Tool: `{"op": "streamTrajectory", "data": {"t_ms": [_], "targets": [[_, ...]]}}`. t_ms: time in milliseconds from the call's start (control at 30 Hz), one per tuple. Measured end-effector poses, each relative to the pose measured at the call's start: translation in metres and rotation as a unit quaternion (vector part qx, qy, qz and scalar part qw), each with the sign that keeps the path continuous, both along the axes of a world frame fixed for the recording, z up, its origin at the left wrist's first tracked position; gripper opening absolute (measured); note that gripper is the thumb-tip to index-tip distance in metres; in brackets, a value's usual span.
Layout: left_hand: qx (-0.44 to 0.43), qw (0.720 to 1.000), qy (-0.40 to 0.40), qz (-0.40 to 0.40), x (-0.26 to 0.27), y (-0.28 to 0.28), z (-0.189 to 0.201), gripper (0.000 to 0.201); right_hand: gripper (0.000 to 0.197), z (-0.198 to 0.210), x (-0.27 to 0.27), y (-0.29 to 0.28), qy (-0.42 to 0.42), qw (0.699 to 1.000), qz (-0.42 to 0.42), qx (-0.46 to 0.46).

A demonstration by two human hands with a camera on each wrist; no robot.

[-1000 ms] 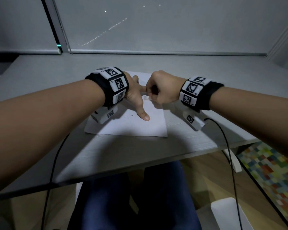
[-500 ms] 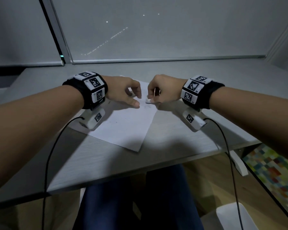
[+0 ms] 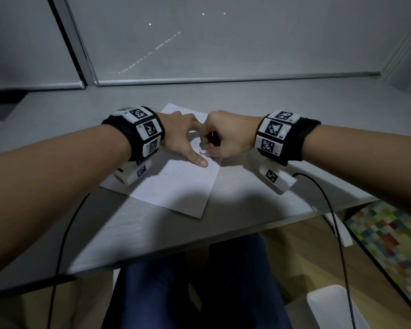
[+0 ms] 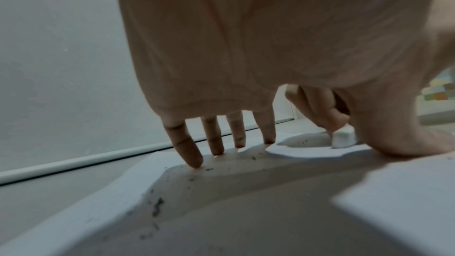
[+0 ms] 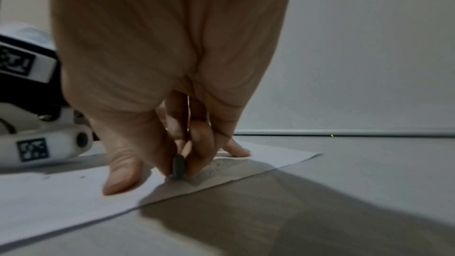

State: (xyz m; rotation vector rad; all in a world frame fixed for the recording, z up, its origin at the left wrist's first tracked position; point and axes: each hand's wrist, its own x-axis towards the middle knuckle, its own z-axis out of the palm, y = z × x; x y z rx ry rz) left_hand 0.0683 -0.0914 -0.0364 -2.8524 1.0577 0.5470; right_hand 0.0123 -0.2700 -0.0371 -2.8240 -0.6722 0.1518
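Observation:
A white sheet of paper (image 3: 176,188) lies askew on the grey desk (image 3: 247,198). My left hand (image 3: 188,141) presses it flat, fingers (image 4: 216,143) straight and spread and the thumb stretched toward me. My right hand (image 3: 209,150) pinches a small white eraser (image 3: 203,151) and holds it down on the paper, right between my left thumb and forefinger. From the left wrist the eraser (image 4: 343,138) shows white under the right fingertips. From the right wrist the eraser (image 5: 177,165) looks dark between thumb and fingers. Dark eraser crumbs (image 4: 157,203) are scattered on the sheet.
The desk's front edge (image 3: 199,241) runs just above my knees (image 3: 166,293). Black cables (image 3: 337,233) hang from both wrist cameras over that edge. A window blind (image 3: 223,43) closes off the back. A colourful rug (image 3: 389,238) covers the floor at right.
The sheet has turned from square to askew. My left hand slid left with it, then came back beside the eraser with its thumb stretched out. My right hand keeps the eraser in place.

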Motion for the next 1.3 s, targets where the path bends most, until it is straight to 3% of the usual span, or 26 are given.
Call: {"op": "streamTrajectory", "data": {"t_ms": [67, 200, 300, 533, 733, 967, 1167, 1300], "targets": [[0.001, 1.0, -0.001, 0.004, 0.0, -0.001, 0.0, 0.098, 0.01, 0.001, 0.002, 0.0, 0.005, 1.0, -0.012, 0.006], [0.023, 1.0, -0.009, 0.014, 0.003, -0.002, 0.0, 0.119, 0.007, 0.004, 0.018, -0.003, -0.026, 0.996, -0.08, -0.011], [0.041, 0.999, -0.012, 0.026, 0.002, -0.004, 0.001, 0.121, 0.006, 0.006, 0.025, -0.002, -0.041, 0.993, -0.108, -0.02], [0.056, 0.998, -0.008, 0.015, -0.002, -0.006, 0.007, 0.106, 0.011, 0.0, 0.008, 0.006, -0.013, 0.999, -0.029, -0.018], [0.066, 0.998, -0.002, 0.016, 0.001, -0.007, 0.005, 0.116, 0.008, 0.002, 0.026, 0.001, -0.045, 0.994, -0.094, -0.028], [0.073, 0.997, -0.008, 0.018, 0.0, -0.011, 0.005, 0.11, 0.009, -0.003, 0.006, 0.005, -0.017, 1.0, -0.019, 0.0], [0.091, 0.996, -0.009, 0.017, -0.001, -0.014, 0.008, 0.12, 0.01, 0.005, 0.025, -0.01, -0.041, 0.993, -0.1, -0.04], [0.097, 0.995, -0.016, 0.011, -0.002, -0.014, 0.009, 0.115, 0.012, 0.005, 0.022, -0.008, -0.035, 0.996, -0.07, -0.037]]}}
